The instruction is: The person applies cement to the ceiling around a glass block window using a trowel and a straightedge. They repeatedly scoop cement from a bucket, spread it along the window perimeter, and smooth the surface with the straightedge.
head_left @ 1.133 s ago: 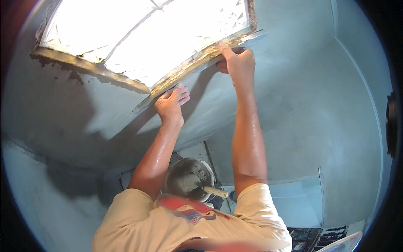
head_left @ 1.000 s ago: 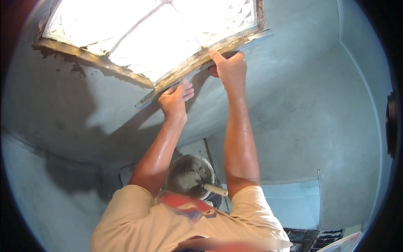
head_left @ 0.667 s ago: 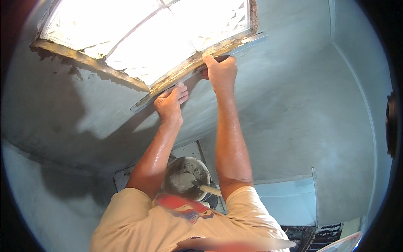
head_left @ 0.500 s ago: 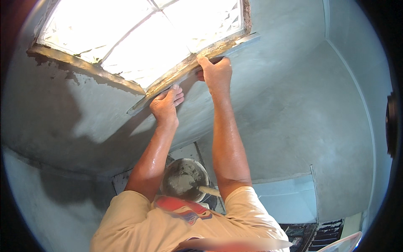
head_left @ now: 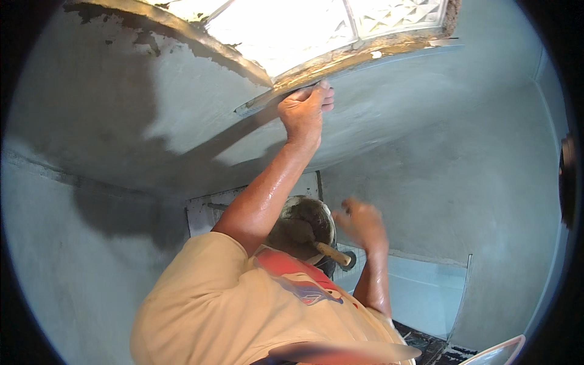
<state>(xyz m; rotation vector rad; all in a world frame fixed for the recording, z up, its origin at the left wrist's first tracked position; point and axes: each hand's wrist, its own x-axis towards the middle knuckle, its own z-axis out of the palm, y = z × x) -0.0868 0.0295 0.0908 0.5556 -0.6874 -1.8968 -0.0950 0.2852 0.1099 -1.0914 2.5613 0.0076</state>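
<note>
My left hand (head_left: 302,114) is raised, closed on a long metal straightedge (head_left: 252,106) lying along the rough, yellow-lit lower edge of the bright glass-block window (head_left: 304,33). My right hand (head_left: 364,222) is low and slightly blurred, fingers apart with nothing visible in them, just right of a round bucket (head_left: 328,219) holding grey mix. A trowel's wooden handle (head_left: 331,252) sticks out of the bucket toward the lower right, below that hand. My left forearm hides part of the bucket's left side.
Grey plastered walls (head_left: 474,158) surround me and meet in corners. Tiles (head_left: 201,219) lie behind the bucket. A pale blue panel (head_left: 426,289) is at the lower right, with dark, splattered material (head_left: 432,344) below it.
My right hand has let go of the straightedge and dropped toward the bucket. My left hand still grips the strip. The view has shifted, placing window and left hand higher and farther right.
</note>
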